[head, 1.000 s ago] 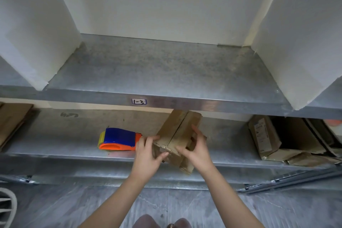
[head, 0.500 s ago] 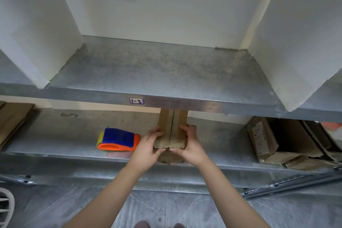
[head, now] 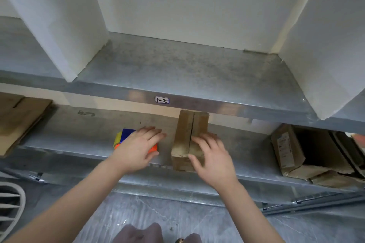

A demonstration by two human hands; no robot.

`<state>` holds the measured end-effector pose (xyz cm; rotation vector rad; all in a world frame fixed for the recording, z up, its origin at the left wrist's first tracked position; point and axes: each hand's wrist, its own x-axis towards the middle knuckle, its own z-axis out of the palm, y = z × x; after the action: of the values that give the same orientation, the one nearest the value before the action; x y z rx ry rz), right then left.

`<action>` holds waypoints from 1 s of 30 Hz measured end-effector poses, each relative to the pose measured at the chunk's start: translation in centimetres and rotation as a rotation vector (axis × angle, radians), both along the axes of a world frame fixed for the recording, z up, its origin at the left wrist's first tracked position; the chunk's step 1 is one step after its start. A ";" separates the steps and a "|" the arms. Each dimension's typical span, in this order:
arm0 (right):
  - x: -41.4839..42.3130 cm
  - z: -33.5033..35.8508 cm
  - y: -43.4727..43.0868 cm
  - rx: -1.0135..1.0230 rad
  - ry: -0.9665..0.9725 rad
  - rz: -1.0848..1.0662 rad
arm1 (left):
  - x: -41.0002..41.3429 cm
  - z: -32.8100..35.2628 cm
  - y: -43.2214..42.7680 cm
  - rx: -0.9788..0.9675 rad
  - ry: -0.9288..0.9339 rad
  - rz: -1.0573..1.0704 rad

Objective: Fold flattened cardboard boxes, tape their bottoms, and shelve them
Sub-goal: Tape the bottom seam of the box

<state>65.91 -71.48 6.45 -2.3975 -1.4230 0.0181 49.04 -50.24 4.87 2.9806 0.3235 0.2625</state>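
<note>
A small folded cardboard box [head: 184, 134] stands on the lower metal shelf [head: 79, 144], its two closed flaps facing up with the seam running away from me. My right hand [head: 212, 156] presses flat on those flaps, fingers spread and straight. To the left, my left hand [head: 138, 144] hovers over the blue, orange and yellow tape dispenser [head: 126, 134], fingers extended, covering most of it. Whether it touches the dispenser is unclear.
The upper shelf [head: 187, 77], labelled 1-3, lies between two white dividers. Flattened cardboard [head: 17, 118] lies at the lower shelf's left end, and an open box with loose cardboard [head: 308, 152] at its right. A white slatted object [head: 9, 203] stands on the floor.
My left hand left the box and moved left over the tape dispenser. The box went from tilted between both hands to standing straight on the shelf under my right hand.
</note>
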 end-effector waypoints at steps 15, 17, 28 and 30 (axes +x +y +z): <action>-11.3 -6.2 13.8 -0.060 0.166 -0.094 | -6.0 -4.2 11.2 0.058 0.085 -0.048; -11.4 -7.6 13.8 -0.113 0.235 -0.159 | -5.3 -4.9 12.0 0.016 0.134 -0.062; -11.7 -9.9 13.0 -0.307 0.368 -0.339 | -1.7 -6.1 12.8 -0.247 0.373 -0.073; -11.8 -10.2 13.1 -0.307 0.377 -0.348 | -1.5 -6.3 13.2 -0.281 0.398 -0.071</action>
<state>54.15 -58.42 -3.70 -2.6678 -0.8738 0.6068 47.53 -37.09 -1.43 2.7361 0.2667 -0.3595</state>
